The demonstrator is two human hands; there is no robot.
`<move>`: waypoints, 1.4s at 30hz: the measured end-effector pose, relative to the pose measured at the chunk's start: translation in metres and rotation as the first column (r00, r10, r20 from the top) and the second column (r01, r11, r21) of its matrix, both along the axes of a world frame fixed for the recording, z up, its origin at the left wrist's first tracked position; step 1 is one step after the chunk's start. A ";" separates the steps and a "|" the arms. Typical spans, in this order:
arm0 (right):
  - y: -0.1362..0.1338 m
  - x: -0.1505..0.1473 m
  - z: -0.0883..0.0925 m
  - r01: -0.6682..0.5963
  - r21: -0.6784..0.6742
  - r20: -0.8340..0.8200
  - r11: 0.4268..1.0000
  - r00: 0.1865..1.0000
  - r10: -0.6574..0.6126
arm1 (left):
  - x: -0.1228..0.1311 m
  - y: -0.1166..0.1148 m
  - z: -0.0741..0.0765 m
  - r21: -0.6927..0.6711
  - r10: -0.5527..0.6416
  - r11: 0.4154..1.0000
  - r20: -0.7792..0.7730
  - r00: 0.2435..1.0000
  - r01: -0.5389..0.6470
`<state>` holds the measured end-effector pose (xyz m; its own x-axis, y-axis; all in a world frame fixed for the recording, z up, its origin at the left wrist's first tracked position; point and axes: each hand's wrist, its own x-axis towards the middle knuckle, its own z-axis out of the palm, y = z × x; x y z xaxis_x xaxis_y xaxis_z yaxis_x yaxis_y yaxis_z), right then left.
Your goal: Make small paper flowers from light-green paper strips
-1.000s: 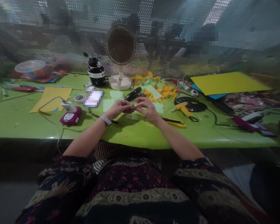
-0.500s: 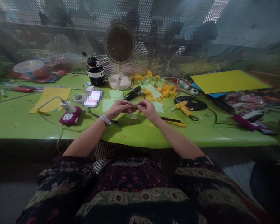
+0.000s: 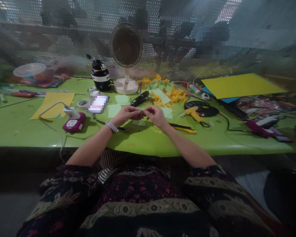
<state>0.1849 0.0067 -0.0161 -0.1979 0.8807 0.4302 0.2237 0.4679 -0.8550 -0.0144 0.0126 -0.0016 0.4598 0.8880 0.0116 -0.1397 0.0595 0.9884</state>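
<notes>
My left hand (image 3: 128, 114) and my right hand (image 3: 156, 115) meet over the green table (image 3: 140, 144), fingertips pinched close together. Whatever small piece lies between them is mostly hidden and too small to name. Beneath the fingers a pale green paper piece (image 3: 138, 122) rests on the table. Just behind my hands are a black stapler (image 3: 139, 98) and light green paper sheets (image 3: 113, 111). To the right of my right wrist lies a yellow and black cutter knife (image 3: 184, 128).
A fan (image 3: 126, 86), a dark bottle (image 3: 101, 77) and a heap of yellow paper pieces (image 3: 180, 96) stand at the back. On the right are a yellow glue gun (image 3: 194, 114) and a yellow sheet (image 3: 244, 85). A purple power socket (image 3: 74, 123) with a cable sits left.
The fingertips of both hands have shifted slightly, and the pale bit that showed between them is less visible. Everything on the table stays in place.
</notes>
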 end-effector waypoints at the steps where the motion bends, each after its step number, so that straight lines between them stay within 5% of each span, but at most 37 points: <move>1: 0.000 0.000 0.000 0.001 0.000 0.001 1.000 1.000 -0.001 | 0.000 0.000 0.000 -0.001 -0.003 1.000 0.001 1.000 0.003; 15: -0.007 -0.003 0.009 -0.002 -0.032 -0.030 0.999 1.000 0.001 | 0.000 -0.001 0.001 0.003 -0.023 1.000 0.004 1.000 0.023; 23: -0.004 0.002 0.015 -0.024 -0.191 -0.104 0.981 0.995 0.004 | 0.001 0.000 -0.002 -0.059 -0.052 0.997 0.053 0.997 0.055; 30: -0.004 0.000 0.011 -0.109 -0.135 -0.006 0.985 0.994 0.109 | 0.001 -0.001 -0.001 -0.047 -0.125 0.991 0.031 0.992 0.126; 42: -0.005 0.000 0.008 -0.100 -0.084 0.047 0.991 0.993 0.104 | 0.000 0.000 -0.001 -0.055 -0.184 0.981 0.000 0.983 0.184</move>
